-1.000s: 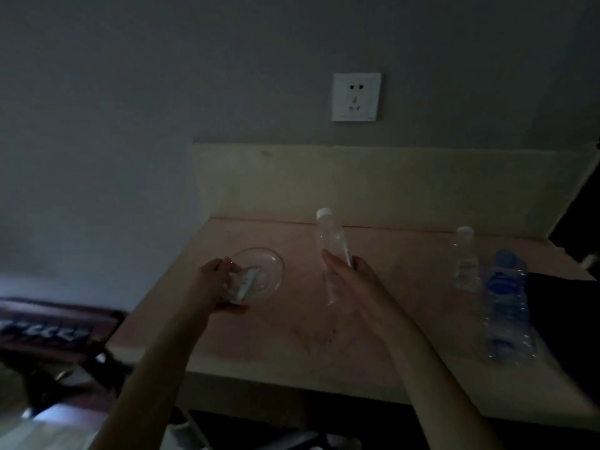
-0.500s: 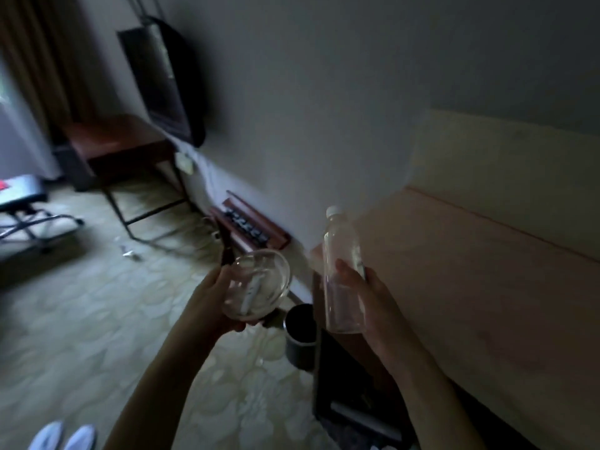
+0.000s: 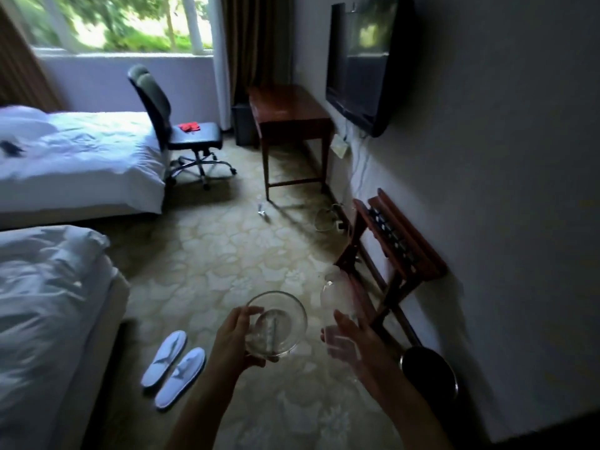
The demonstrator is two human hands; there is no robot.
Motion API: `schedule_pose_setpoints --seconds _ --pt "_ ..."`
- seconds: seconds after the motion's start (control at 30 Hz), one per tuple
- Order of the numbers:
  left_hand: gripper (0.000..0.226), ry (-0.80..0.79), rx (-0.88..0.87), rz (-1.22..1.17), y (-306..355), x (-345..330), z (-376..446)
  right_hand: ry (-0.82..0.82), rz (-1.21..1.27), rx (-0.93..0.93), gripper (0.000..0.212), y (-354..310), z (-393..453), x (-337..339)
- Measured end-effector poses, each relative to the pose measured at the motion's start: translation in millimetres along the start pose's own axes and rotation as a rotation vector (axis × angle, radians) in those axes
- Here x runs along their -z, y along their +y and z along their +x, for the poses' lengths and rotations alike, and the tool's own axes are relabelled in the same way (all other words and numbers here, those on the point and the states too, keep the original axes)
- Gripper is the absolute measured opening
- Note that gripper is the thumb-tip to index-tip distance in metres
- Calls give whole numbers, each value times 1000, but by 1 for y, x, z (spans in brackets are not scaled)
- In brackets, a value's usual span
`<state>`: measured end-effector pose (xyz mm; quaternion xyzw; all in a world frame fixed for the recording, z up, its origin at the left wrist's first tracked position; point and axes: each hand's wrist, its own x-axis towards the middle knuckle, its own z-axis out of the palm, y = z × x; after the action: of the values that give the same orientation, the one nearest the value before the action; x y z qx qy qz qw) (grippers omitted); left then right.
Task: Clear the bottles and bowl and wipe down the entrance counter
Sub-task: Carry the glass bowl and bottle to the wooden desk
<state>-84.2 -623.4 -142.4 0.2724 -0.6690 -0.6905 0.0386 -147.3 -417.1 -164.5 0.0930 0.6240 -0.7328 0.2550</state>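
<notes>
Patterned beige carpet [image 3: 207, 274] beneath; left hand [image 3: 232, 345] grips rigid, breakable clear glass bowl [image 3: 276, 323] by rim, right hand [image 3: 352, 344] clasps light, slippery clear plastic bottle [image 3: 337, 300] mid-body

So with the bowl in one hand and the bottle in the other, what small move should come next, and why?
Probably lower the right hand and drop the clear bottle into the dark bin by the wall. That bin sits just below and to the right of the bottle, both hands are full, and the left hand can keep the glass bowl level meanwhile.
</notes>
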Motion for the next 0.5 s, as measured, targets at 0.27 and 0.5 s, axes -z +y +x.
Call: schedule_pose_setpoints --seconds 0.27,0.5 --pt "15 181 62 93 20 102 146 -177 -141 -4 106 -29 142 -138" --pt "19 198 67 336 45 130 295 -199 -159 -14 106 -63 288 -197"
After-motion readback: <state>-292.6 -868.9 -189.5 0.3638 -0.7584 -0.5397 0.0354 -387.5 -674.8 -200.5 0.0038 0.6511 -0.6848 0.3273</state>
